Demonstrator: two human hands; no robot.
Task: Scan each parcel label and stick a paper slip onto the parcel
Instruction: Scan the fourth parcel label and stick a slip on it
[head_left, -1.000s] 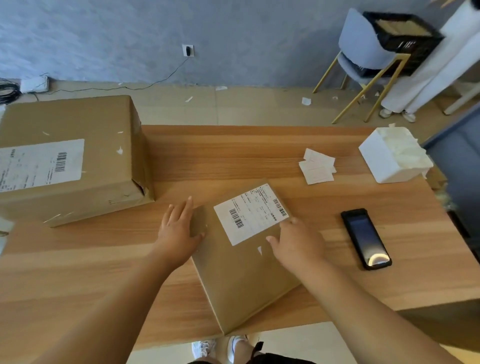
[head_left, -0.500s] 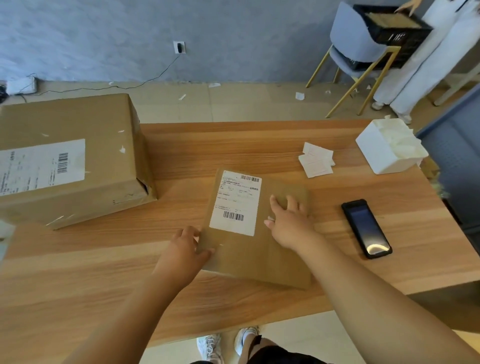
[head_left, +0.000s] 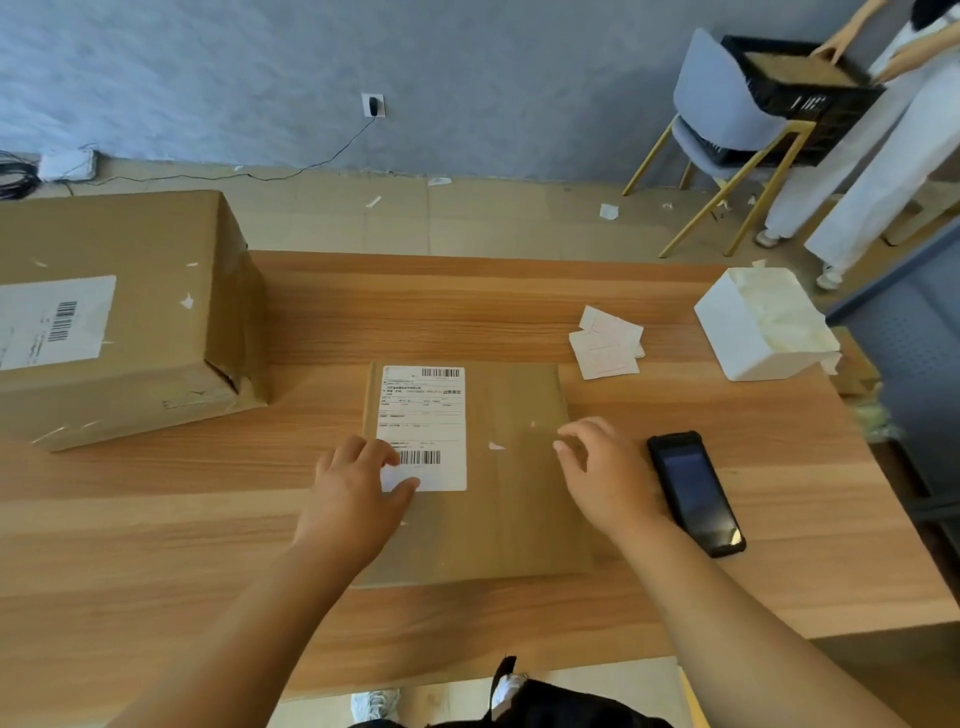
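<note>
Bench (head_left: 156, 545), front-centre: flat parcel (head_left: 519, 499), label (head_left: 423, 415) up. Your left hand (head_left: 353, 499) rests on the label, fingers (head_left: 363, 452) loosely bent. Your right hand (head_left: 608, 478) hangs relaxed and empty beside the scanner (head_left: 693, 491). Clear the lower barcode (head_left: 422, 457) before you scan.

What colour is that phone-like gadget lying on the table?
The gadget is black, with a dark screen, best seen in the head view.

A flat brown parcel (head_left: 519, 405) lies face-up, its white barcoded label (head_left: 423, 410) on its left half. White paper slips (head_left: 605, 353) lie beyond its far-right corner. A black scanner (head_left: 693, 488) lies just to its right.
</note>
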